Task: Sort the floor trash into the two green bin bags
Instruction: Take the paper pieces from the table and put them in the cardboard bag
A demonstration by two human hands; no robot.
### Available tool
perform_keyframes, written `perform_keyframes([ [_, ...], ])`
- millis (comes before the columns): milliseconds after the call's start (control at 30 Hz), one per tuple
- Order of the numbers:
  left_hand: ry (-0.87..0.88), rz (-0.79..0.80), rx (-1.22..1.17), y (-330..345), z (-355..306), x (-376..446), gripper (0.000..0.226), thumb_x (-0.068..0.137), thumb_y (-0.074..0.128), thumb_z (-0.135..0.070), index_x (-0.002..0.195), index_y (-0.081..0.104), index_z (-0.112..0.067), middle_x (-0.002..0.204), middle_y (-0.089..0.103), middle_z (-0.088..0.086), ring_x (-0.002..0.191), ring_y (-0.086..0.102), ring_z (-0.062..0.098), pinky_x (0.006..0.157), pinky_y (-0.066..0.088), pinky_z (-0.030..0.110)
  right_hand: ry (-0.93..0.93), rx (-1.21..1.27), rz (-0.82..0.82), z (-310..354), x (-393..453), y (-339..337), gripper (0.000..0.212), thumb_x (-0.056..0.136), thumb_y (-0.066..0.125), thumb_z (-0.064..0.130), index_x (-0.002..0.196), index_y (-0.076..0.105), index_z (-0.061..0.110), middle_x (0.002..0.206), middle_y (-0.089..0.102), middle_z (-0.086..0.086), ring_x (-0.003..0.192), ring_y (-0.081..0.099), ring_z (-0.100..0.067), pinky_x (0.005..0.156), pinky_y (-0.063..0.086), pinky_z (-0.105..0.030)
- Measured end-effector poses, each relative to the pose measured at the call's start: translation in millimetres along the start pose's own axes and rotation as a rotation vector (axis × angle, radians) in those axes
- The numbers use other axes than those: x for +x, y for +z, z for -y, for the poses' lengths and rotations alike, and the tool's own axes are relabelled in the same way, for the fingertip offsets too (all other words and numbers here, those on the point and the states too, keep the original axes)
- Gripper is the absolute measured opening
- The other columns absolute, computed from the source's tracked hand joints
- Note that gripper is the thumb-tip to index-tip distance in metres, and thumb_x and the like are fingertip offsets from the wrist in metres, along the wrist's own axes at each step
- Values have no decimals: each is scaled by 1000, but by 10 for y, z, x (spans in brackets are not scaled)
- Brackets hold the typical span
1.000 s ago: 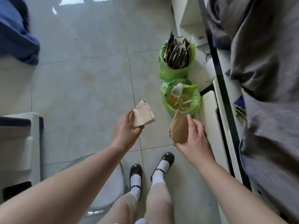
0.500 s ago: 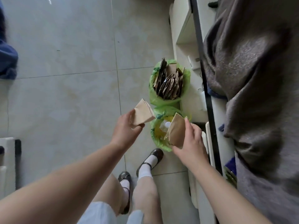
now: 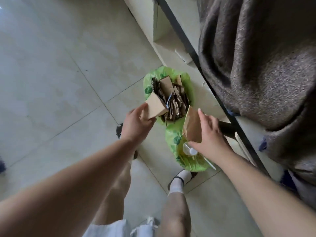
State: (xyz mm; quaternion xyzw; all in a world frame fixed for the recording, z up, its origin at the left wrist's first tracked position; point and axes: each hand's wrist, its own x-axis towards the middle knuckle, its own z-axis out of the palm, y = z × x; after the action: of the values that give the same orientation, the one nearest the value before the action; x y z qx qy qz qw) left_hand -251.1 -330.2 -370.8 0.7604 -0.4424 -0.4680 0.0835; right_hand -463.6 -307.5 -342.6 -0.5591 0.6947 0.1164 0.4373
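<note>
I have my left hand (image 3: 136, 124) and right hand (image 3: 209, 134) each pinching 1 cardboard piece (image 3: 155, 106) beside the cardboard-filled bag (image 3: 171, 96), ready for dropping in.

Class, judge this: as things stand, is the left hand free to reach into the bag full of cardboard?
Probably yes. The left hand, gripping a cardboard piece, sits at the cardboard bag rim, with nothing between them. The bag is packed, so room inside looks tight.

Matt cardboard pieces (image 3: 156, 107), glossy floor tiles (image 3: 51, 74)
</note>
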Motion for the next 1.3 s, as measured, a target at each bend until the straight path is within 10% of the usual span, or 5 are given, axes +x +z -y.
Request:
perform_keyframes([
  [200, 98, 146, 192, -167, -115, 685, 55, 87, 60, -38, 138, 44, -25, 134, 53, 10, 117, 53, 26, 88, 41, 29, 140, 82, -20, 158, 390, 184, 109, 73, 76, 28, 149, -3, 31, 144, 15, -8, 128, 36, -33, 105, 32, -36],
  [367, 82, 269, 156, -25, -157, 1123, 47, 87, 58, -38, 132, 52, -27, 120, 63, 3, 74, 58, 10, 57, 38, 20, 195, 187, -24, 108, 781, 383, 107, 70, 77, 30, 148, 5, 33, 143, 20, -10, 124, 41, -34, 103, 39, -44],
  [600, -67, 388, 36, 274, -22, 1215, 17, 90, 57, -42, 94, 62, -26, 102, 71, 8, 99, 66, 25, 94, 51, 46, 131, 258, -6, -50, 1081, 509, 95, 74, 72, 31, 148, 12, 33, 144, 21, -6, 128, 38, -28, 105, 37, -37],
  [900, -249, 482, -197, 374, -81, 1311, 25, 91, 51, -49, 98, 59, -26, 103, 71, -1, 94, 69, 12, 90, 53, 36, 129, 457, 32, -112, 1266, 387, 48, 88, 54, 23, 136, 48, 27, 139, 40, -1, 126, 42, -16, 90, 27, -17],
  [1300, -291, 416, 22, 659, -254, 1440, 44, 87, 56, -52, 110, 61, -15, 92, 70, 0, 85, 72, 16, 81, 58, 37, 225, 247, -259, -93, 1511, 608, 29, 92, 54, 27, 119, 63, 20, 115, 63, -14, 103, 59, -34, 80, 47, -35],
])
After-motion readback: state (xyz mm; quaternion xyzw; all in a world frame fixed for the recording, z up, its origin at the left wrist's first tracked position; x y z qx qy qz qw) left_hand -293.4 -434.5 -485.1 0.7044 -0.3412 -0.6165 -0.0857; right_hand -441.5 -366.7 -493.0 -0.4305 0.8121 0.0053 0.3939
